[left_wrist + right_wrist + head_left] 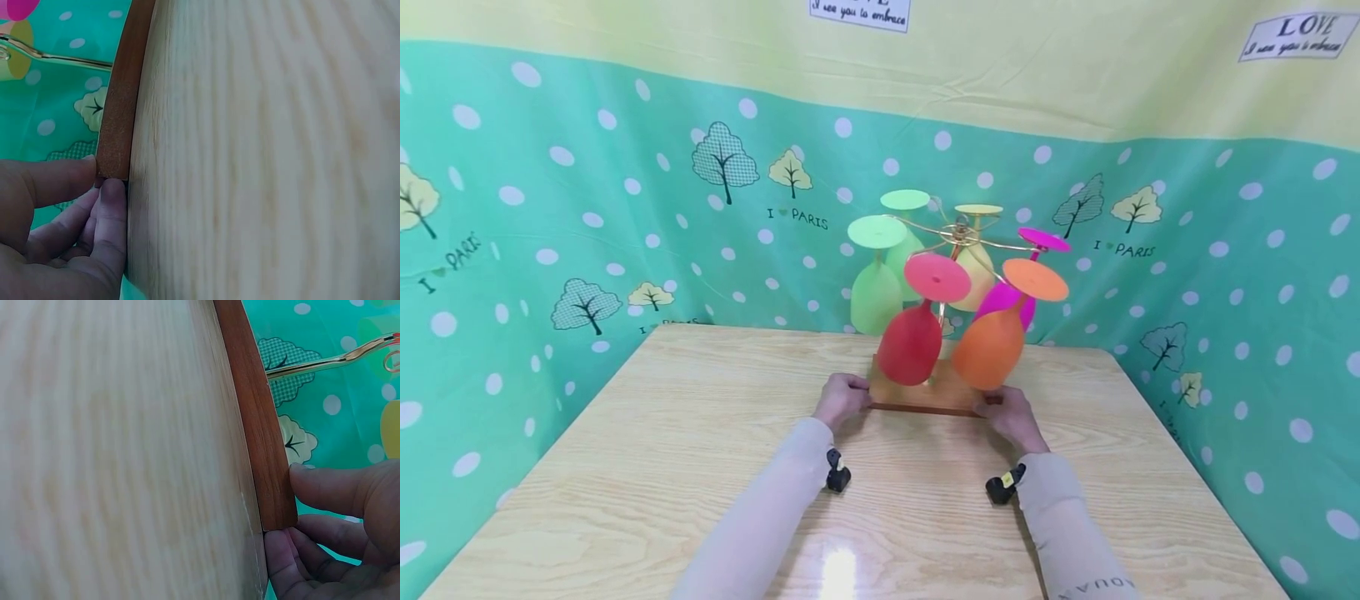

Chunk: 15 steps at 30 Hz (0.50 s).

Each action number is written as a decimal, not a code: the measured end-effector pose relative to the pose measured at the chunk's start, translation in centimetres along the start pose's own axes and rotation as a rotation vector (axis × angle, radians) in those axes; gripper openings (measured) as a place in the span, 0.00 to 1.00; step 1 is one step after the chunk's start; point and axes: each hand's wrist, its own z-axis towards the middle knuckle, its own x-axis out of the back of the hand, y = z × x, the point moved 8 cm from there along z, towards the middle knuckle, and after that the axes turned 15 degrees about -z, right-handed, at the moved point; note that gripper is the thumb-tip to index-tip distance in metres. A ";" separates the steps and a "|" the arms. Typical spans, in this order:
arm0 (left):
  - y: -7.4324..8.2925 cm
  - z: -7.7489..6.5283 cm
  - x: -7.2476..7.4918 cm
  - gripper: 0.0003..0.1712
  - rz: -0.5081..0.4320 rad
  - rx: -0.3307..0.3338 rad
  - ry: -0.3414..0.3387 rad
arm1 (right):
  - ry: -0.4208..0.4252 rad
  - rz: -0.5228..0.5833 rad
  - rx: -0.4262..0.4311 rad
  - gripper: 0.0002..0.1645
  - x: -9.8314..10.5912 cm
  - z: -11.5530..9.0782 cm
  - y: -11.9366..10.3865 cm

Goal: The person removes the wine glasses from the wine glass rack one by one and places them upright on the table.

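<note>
A wine glass rack stands toward the back of the table, with a wooden base and a gold metal frame. Several coloured goblets hang upside down from it, among them a red goblet, an orange goblet, a green goblet, a yellow goblet and a magenta goblet. My left hand pinches the base's near left corner. At the near right corner my right hand does likewise. Both wrist views show a thumb on top, with fingertips against the base's end near the tabletop.
The pale wooden table extends in front and to both sides of the rack. Behind it and along the sides hangs a green and yellow printed curtain. A small black wrist camera sits at each cuff.
</note>
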 end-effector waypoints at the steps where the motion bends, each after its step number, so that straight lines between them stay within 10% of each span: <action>1: 0.0 0.0 0.1 0.18 0.001 0.003 -0.001 | -0.002 0.002 -0.003 0.17 -0.1 0.0 0.0; 15: -0.2 -0.1 1.7 0.16 0.035 -0.009 0.000 | 0.010 0.020 0.004 0.14 -0.8 0.0 -1.4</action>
